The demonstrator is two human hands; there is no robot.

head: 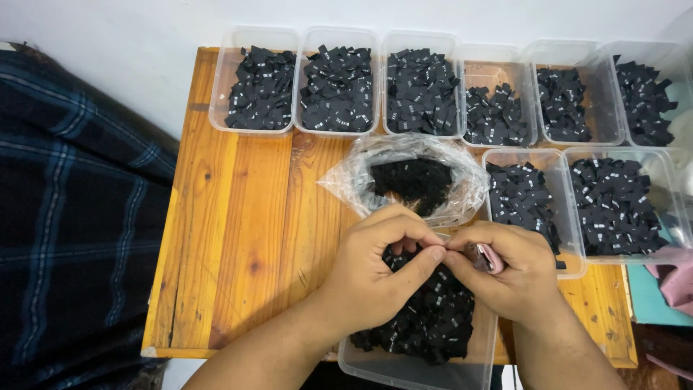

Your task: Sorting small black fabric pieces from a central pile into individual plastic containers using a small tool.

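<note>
At nine o'clock, a dark plaid cloth (72,209) lies beside the wooden table (238,238). Along twelve o'clock runs a row of clear plastic tubs (254,40), each filled with small black fabric labels (339,87). At the centre sits an open clear plastic bag (346,177) with more black labels inside, and at two to three o'clock stand two further tubs (572,269).

At six o'clock the left hand (372,278) and the right hand (509,271) meet above a near tub (419,372) heaped with labels. The left thumb and forefinger are pinched together, apparently on one small label (438,254), though the piece is mostly hidden. The right hand's fingers are curled closed around a small pink tool (489,258), likely a snipper.

The near tub overhangs the table's front edge, so a nudge from a wrist could tip it. The tool sits touching the left fingertips, so a slip might nick them. A loose label could also drop into the wrong tub.
</note>
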